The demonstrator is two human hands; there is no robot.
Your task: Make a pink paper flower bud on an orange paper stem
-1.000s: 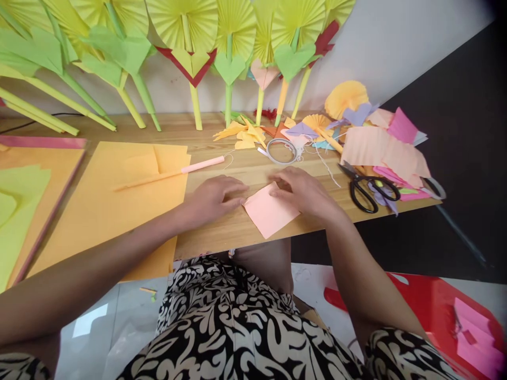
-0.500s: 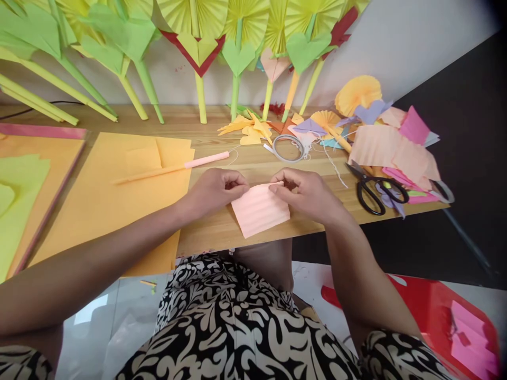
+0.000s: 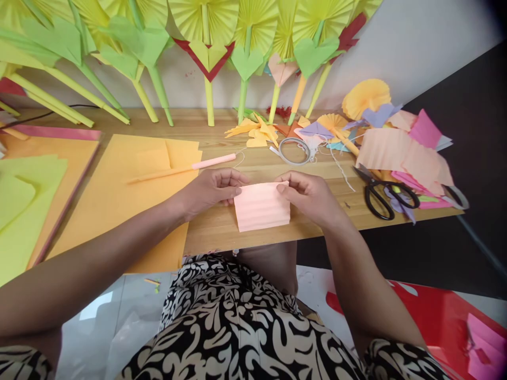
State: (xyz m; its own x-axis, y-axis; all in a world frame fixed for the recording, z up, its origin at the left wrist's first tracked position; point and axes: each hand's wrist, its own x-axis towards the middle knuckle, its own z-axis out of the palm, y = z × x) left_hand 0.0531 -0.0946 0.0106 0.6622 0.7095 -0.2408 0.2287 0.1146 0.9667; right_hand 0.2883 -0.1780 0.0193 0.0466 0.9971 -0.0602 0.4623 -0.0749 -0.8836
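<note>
A small sheet of pink paper [image 3: 262, 211] with faint crosswise creases hangs between my hands over the table's front part. My left hand [image 3: 216, 191] pinches its upper left corner between thumb and fingers. At the upper right corner, my right hand [image 3: 307, 194] grips it, thumb in front and fingers behind. Just beyond my left hand lies a thin rolled paper stick, orange with a pink end [image 3: 214, 161], partly on orange sheets [image 3: 130, 221]. A roll of tape [image 3: 295, 162] lies past my right hand.
Black-handled scissors [image 3: 390, 198] lie at the right near a heap of cut paper [image 3: 404, 153]. Paper flowers with yellow fan heads [image 3: 205, 21] lean on the wall. Green sheets [image 3: 35, 206] are stacked at left. A red chair [image 3: 435, 311] stands below right.
The pink paper has turned from a tilt to nearly level. My left hand's fingers have loosened slightly at its corner. The whole view has shifted a little.
</note>
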